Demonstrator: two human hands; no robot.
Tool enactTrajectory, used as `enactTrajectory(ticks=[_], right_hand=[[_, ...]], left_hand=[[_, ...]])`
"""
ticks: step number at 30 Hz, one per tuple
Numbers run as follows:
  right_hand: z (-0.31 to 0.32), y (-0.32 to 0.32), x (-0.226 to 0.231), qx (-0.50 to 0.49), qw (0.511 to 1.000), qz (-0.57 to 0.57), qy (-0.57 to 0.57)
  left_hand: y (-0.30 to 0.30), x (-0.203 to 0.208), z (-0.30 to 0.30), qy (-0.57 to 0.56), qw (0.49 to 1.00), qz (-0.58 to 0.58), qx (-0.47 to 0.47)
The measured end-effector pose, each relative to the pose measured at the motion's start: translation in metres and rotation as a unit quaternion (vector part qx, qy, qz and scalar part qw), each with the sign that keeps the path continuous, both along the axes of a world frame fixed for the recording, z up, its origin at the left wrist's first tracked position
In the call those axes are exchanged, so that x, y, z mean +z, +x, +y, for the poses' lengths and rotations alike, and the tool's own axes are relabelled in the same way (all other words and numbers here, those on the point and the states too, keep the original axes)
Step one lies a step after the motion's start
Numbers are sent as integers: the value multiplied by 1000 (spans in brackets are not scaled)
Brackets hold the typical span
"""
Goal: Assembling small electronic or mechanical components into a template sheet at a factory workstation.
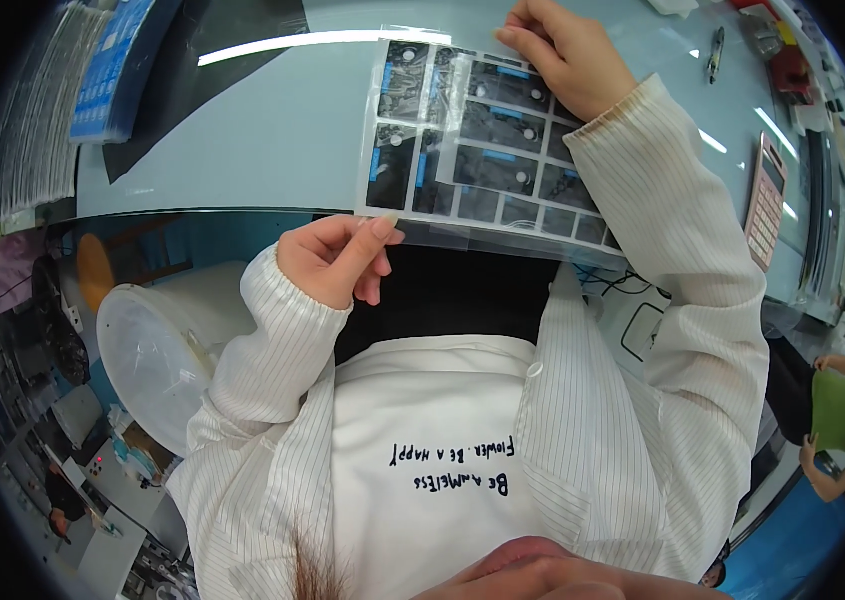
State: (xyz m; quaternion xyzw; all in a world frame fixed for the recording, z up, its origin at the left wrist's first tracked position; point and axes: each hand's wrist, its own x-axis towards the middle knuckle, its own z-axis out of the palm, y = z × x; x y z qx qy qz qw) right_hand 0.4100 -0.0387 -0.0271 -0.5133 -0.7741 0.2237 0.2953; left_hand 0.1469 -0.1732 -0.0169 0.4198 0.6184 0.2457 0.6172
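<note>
A flat sheet [391,165] with dark printed panels, white borders and small blue labels lies at the near edge of the table under a clear glossy film. A smaller panelled piece [498,135] seems to overlap its middle. At the sheet's near left corner, my left hand [338,258] pinches the edge between thumb and fingers. My right hand [575,62] is over the far right part, thumb and forefinger pressed together by the far edge. What it pinches, if anything, is too small to make out. My right sleeve covers the sheet's right side.
Blue-and-white stacked sheets [115,75] stand at the far left beside a dark flat sheet [193,70]. A pen [716,55] and a pink calculator [767,200] lie to the right. Below the table's left edge stands a white bin [158,350]. Another person in green [843,410] is at right.
</note>
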Motion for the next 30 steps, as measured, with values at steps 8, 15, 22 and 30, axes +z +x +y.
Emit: enactTrajectory(ticks=[8, 15, 22, 30], right_hand=[[2, -3, 2, 3, 1000, -20, -2], [-6, -7, 4, -21, 998, -50, 45], [-18, -14, 6, -47, 988, -89, 117], [-18, -19, 4, -70, 984, -111, 123]], left_hand=[[4, -13, -5, -25, 998, -46, 27], [4, -15, -4, -29, 998, -52, 35], [5, -16, -4, -32, 998, -42, 45], [5, -11, 0, -39, 998, -18, 35]])
